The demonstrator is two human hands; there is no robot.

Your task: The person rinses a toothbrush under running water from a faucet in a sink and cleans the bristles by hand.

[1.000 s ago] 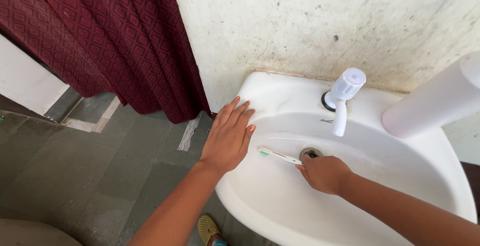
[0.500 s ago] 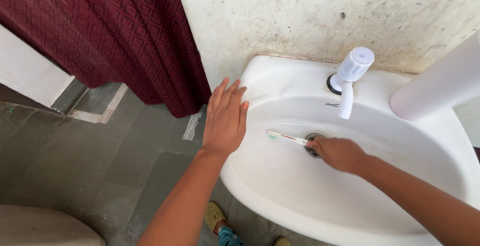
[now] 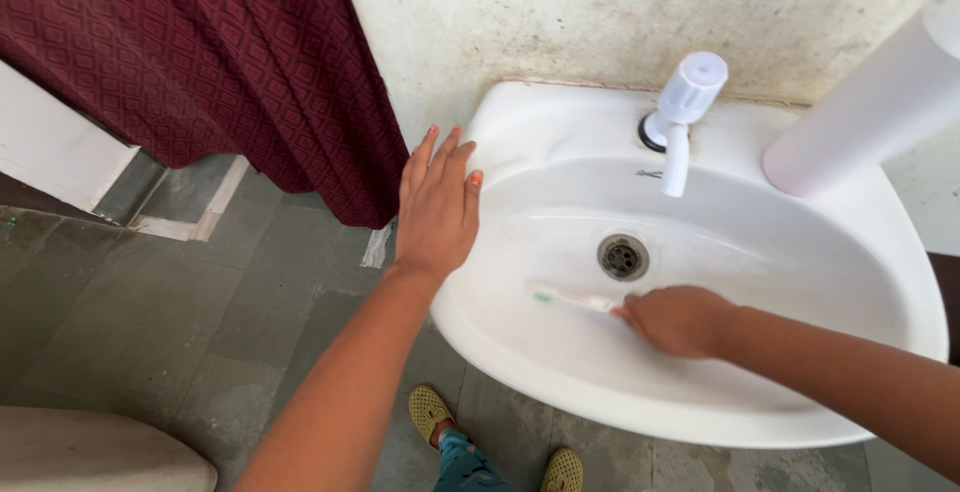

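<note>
My left hand [image 3: 436, 210] lies flat, fingers together, on the left rim of a white wall-mounted sink [image 3: 560, 122]. My right hand [image 3: 678, 320] is closed on the handle of a white toothbrush [image 3: 572, 299] with a green tip. The brush head presses against the inside of the bowl, low and to the left of the metal drain [image 3: 622, 257]. A white plastic tap [image 3: 682, 112] stands at the back of the sink, with its spout pointing down into the bowl.
A white pipe [image 3: 872, 102] slants across the top right. A dark red patterned curtain [image 3: 200, 62] hangs on the left beside the stained wall [image 3: 600, 12]. Grey floor tiles [image 3: 150, 312] lie below, and my yellow sandals [image 3: 432, 414] show under the sink.
My right hand has drawn the toothbrush from beside the drain down toward the near side of the bowl. The drain has come into full view. My left hand has stayed on the rim.
</note>
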